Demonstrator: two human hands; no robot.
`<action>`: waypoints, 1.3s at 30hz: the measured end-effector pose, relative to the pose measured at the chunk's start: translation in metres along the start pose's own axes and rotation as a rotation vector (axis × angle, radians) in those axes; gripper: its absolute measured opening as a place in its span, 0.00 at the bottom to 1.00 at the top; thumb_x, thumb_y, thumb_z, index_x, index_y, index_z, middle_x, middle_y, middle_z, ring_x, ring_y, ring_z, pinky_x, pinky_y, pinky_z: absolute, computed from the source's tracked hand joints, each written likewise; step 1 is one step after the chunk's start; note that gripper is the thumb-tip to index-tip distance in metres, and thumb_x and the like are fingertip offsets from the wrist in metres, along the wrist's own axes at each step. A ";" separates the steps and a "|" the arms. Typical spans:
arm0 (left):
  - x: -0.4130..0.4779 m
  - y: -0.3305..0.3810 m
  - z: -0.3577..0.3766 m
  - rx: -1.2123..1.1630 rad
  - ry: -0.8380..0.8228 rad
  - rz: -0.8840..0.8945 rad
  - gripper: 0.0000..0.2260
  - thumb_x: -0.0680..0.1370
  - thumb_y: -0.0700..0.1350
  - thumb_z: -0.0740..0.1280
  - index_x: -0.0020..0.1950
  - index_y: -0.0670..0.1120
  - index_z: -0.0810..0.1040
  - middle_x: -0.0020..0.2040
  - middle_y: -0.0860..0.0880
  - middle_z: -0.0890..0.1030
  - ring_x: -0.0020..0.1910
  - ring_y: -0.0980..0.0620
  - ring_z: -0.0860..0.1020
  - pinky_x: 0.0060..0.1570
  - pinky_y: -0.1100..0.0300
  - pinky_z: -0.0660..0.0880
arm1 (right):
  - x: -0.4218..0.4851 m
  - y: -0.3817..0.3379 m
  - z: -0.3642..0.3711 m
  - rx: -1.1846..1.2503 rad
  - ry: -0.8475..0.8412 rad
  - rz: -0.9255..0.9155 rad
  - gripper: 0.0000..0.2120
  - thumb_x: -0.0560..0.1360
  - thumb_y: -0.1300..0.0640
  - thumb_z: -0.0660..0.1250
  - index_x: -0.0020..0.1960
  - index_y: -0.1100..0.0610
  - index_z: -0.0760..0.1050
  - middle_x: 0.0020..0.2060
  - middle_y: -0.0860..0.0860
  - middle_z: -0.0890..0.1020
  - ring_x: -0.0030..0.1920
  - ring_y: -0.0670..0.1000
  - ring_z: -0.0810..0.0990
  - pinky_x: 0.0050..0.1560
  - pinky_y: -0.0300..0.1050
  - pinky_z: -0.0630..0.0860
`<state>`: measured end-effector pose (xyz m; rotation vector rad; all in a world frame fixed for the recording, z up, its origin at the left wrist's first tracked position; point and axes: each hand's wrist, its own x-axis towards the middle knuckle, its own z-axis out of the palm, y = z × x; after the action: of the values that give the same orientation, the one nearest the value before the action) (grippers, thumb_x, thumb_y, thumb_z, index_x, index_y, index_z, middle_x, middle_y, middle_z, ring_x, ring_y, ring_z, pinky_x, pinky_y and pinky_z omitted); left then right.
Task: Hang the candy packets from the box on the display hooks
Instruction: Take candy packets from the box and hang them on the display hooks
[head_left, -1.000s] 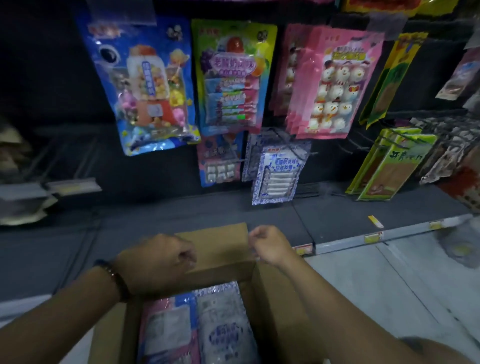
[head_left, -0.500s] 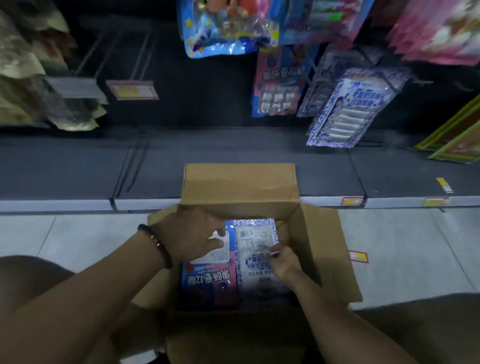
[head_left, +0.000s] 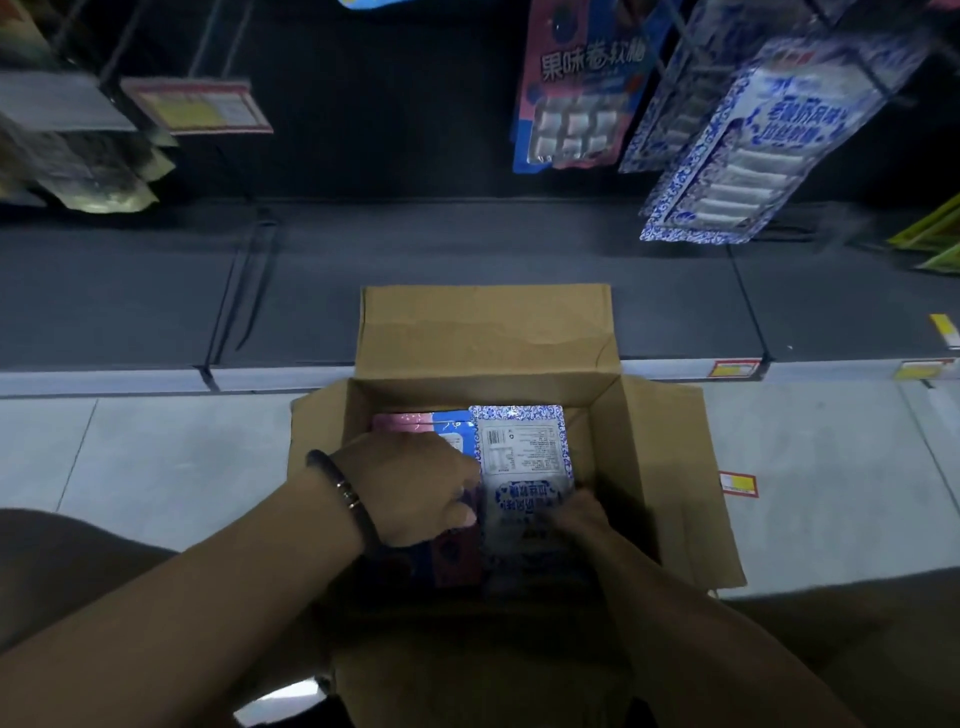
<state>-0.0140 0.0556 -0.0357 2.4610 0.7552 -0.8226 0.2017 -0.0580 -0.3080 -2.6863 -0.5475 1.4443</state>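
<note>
The biggest thing is the dark shelf (head_left: 467, 260), low and flat, with the pale floor (head_left: 156, 452) in front of it. A brown box (head_left: 488, 332) sits on the floor right up against the shelf, and its flaps are open. Above the shelf are the hung packets (head_left: 753, 156), white with blue trim, and pink ones hang just beside them. Inside the box two piles lie side by side and touch. A white packet (head_left: 522, 452) tops the right pile and a pink packet (head_left: 421, 421) tops the left one. Both hands are down in the box. The left hand (head_left: 415, 488) covers part of the pink packet. Its fingers are curled and the tips dip in where the two piles meet, so it cannot be told what they hold. The right hand (head_left: 582, 519) is at the near right corner of the white packet, with its fingers bent over the edge, and it seems to grip it. A dark band (head_left: 343, 493) goes round the left wrist. The step looks like picking up, and no packet is out of the box yet. Next, the white packet must be lifted out. Its words are upside down to the person, so it likely needs a turn. Then its top must slide onto a hook by the same kind. The hooks are too dark to make out.
</note>
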 end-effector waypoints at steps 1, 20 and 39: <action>0.002 -0.001 0.000 0.001 -0.003 -0.001 0.16 0.83 0.60 0.64 0.67 0.55 0.77 0.64 0.50 0.81 0.61 0.46 0.79 0.55 0.53 0.78 | -0.001 -0.002 0.000 0.002 0.005 0.016 0.38 0.73 0.41 0.79 0.73 0.63 0.71 0.70 0.58 0.79 0.69 0.58 0.80 0.63 0.48 0.78; -0.011 -0.021 -0.007 0.010 -0.034 -0.054 0.24 0.84 0.62 0.62 0.78 0.53 0.71 0.75 0.48 0.76 0.70 0.47 0.76 0.67 0.57 0.73 | -0.063 -0.006 -0.039 0.492 -0.048 -0.171 0.16 0.67 0.65 0.85 0.51 0.57 0.83 0.49 0.56 0.89 0.49 0.58 0.89 0.58 0.58 0.85; -0.039 -0.007 -0.022 -0.692 0.810 -0.025 0.22 0.80 0.64 0.65 0.72 0.61 0.71 0.69 0.55 0.75 0.70 0.54 0.74 0.69 0.51 0.73 | -0.259 -0.063 -0.224 0.062 0.036 -0.878 0.11 0.81 0.56 0.72 0.63 0.49 0.81 0.54 0.47 0.89 0.52 0.50 0.89 0.55 0.53 0.85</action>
<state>-0.0360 0.0591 0.0042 2.0639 1.0960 0.4477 0.2354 -0.0548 0.0386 -1.9544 -1.4015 1.0985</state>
